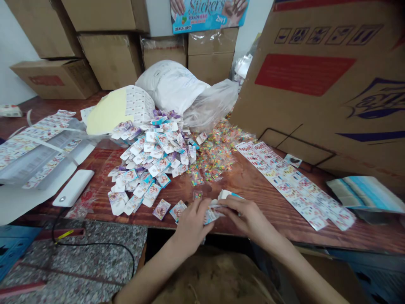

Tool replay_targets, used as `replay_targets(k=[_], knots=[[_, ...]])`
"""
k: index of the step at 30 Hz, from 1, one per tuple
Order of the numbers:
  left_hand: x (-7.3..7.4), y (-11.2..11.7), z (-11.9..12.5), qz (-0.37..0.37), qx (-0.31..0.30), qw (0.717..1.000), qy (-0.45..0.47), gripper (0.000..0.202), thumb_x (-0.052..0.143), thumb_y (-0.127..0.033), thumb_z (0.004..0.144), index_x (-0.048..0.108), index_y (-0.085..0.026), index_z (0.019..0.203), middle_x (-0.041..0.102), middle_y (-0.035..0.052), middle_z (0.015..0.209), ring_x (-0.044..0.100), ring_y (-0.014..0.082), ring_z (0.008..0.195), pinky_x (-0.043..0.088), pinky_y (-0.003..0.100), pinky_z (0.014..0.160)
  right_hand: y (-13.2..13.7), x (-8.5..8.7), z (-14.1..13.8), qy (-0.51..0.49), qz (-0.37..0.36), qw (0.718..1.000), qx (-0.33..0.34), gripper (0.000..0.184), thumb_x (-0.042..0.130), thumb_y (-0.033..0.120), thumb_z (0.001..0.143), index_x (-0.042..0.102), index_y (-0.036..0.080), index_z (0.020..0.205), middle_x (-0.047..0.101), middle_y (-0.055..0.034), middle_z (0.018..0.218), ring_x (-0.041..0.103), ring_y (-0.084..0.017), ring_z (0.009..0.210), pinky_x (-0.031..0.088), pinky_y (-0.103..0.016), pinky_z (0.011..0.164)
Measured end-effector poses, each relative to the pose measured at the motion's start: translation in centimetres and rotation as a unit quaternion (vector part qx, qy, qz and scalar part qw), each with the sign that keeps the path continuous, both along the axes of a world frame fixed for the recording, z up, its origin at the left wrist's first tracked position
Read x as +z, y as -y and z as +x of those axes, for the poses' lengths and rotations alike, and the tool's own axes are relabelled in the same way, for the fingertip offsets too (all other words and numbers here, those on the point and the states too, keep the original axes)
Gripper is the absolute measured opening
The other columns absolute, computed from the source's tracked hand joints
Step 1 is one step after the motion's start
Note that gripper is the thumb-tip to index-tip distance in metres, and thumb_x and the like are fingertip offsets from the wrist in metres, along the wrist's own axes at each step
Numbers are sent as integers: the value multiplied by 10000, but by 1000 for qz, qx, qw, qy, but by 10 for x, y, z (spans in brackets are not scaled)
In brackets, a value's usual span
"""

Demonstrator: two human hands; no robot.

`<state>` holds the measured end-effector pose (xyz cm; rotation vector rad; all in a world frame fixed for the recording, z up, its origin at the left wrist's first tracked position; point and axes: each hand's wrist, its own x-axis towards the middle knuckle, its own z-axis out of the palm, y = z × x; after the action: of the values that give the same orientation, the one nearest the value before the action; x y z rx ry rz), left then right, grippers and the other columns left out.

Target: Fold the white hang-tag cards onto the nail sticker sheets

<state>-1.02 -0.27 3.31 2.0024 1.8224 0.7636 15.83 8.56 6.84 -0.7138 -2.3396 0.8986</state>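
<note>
a small printed packet (211, 216) lies between left hand (192, 223) and right hand (245, 214), pinched in the grip of both.

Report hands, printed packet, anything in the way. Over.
Left hand holding printed packet; right hand at its edge. Packet pile ahead-left, colourful sachets ahead; nothing apparently blocking.

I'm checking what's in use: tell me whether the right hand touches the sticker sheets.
Apart. The head view shows wooden tabletop between the right hand and the sticker sheets.
</note>
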Motion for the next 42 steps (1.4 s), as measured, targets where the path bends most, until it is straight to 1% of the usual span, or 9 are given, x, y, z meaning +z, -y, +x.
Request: replay_targets(k=[3, 11, 17, 21, 24, 29, 32, 36, 42], knots=[[-7, 4, 3, 34, 14, 999, -25, 553, 653, -106, 765, 482, -168, 1287, 624, 135, 1150, 651, 306, 1002, 550, 435, 829, -1, -4, -8, 32, 12, 999, 28, 195, 496, 152, 927, 675, 215, 972, 730, -58, 896, 702, -186, 803, 523, -261, 707], [4, -1, -12, 28, 157, 978, 133, 406, 660, -88, 726, 589, -182, 1115, 645, 57, 1021, 659, 233, 954, 535, 355, 838, -10, 0, -50, 117, 97, 985, 85, 247, 435, 84, 914, 605, 197, 1053, 691, -72, 969, 665, -200, 888, 505, -283, 753], [-1, 7, -31, 65, 192, 976, 76, 397, 630, -156, 769, 589, -163, 1163, 618, 86, 1028, 646, 238, 940, 532, 345, 806, -40, -25, -65, 145, 40, 982, -116, 199, 457, 233, 971, 648, 184, 945, 702, -83, 929, 662, -215, 876, 486, -300, 789], [-2, 5, -39, 58, 195, 976, 75, 381, 641, -203, 794, 577, -162, 1167, 671, 87, 1066, 662, 239, 969, 526, 345, 840, -29, -53, -75, 238, 37, 965, -107, 136, 570, 197, 893, 665, 171, 985, 677, -127, 1058, 641, -257, 970, 481, -316, 788], [0, 3, -39, 35, 199, 977, 64, 396, 672, -259, 797, 580, -184, 1174, 711, 68, 1076, 687, 236, 944, 530, 333, 827, -21, -64, -75, 178, 15, 976, -126, 110, 573, 151, 860, 672, 167, 906, 678, -131, 1030, 639, -259, 937, 484, -324, 757], [4, 0, -36, -17, 235, 971, 33, 395, 688, -269, 781, 593, -213, 1161, 739, 45, 993, 713, 248, 869, 534, 333, 762, -23, -44, -57, -7, -55, 979, -198, 194, 568, 300, 909, 638, 178, 775, 667, -58, 751, 625, -197, 708, 495, -306, 682], [4, -1, -33, -24, 227, 972, 58, 413, 691, -245, 759, 589, -218, 1158, 743, 33, 966, 716, 241, 858, 536, 321, 756, -15, -21, -52, -148, -83, 973, -156, 208, 629, 364, 883, 659, 192, 771, 685, -59, 836, 645, -191, 776, 514, -306, 721], [0, -4, -29, 25, 176, 977, 120, 444, 681, -168, 714, 582, -206, 1144, 728, 35, 1044, 707, 223, 922, 545, 316, 821, -5, -8, -57, -140, -17, 987, -80, 131, 645, 304, 880, 686, 206, 803, 687, -81, 962, 662, -197, 880, 526, -321, 771], [-6, -7, -24, 58, 150, 978, 132, 459, 677, -156, 721, 563, -196, 1163, 708, 51, 1101, 699, 223, 964, 553, 334, 861, -5, -13, -60, -132, 39, 986, -94, 114, 620, 282, 900, 676, 219, 823, 649, -60, 868, 642, -187, 835, 536, -315, 732]])
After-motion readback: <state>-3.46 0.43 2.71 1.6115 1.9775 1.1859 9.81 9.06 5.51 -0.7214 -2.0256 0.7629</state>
